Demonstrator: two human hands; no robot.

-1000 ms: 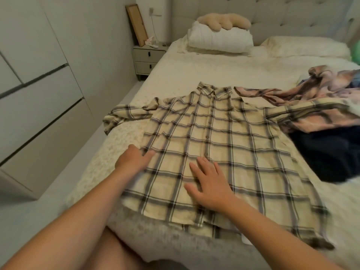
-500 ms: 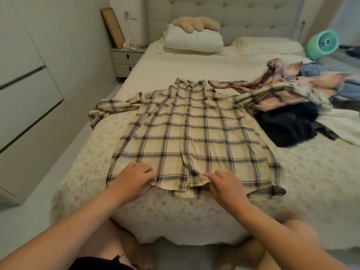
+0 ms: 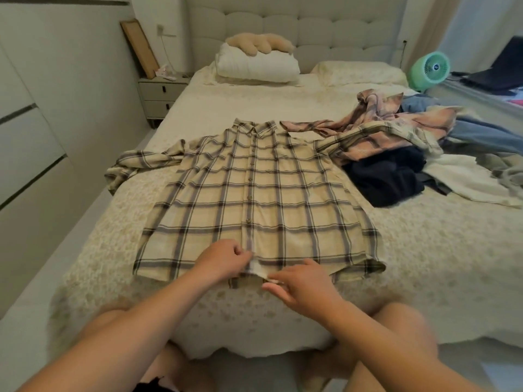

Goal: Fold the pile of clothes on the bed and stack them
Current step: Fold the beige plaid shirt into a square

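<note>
Both hands pinch the bottom hem of the cream plaid button-up shirt (image 3: 254,205) at its button placket: the left hand (image 3: 223,260) has fingers curled with the fabric caught between thumb and fingertips, and the right hand (image 3: 301,284), just beside it, nips the hem edge between thumb and forefinger, its other fingers loosely bent. That grip sits at the near edge of the bed (image 3: 424,250), where the shirt lies face up and spread flat, collar toward the headboard, buttons closed down the middle.

Going left to right: white wardrobe panels (image 3: 36,142) line the left wall, and a pale two-drawer nightstand (image 3: 158,97) stands beside the bed with a wooden frame (image 3: 138,46) leaning behind it. The shirt's left sleeve trails crumpled toward the bed's left edge. At the head of the bed a rolled white duvet (image 3: 257,66) carries a beige plush cushion (image 3: 259,43), with a flat cream pillow (image 3: 362,73) to its right. Right of the shirt, touching its other sleeve, lies the unfolded pile: a pink plaid shirt (image 3: 396,123), a dark navy garment (image 3: 387,179), blue denim (image 3: 481,134) and a white cloth (image 3: 467,182). A small green fan (image 3: 430,69) stands past the bed's right side.
</note>
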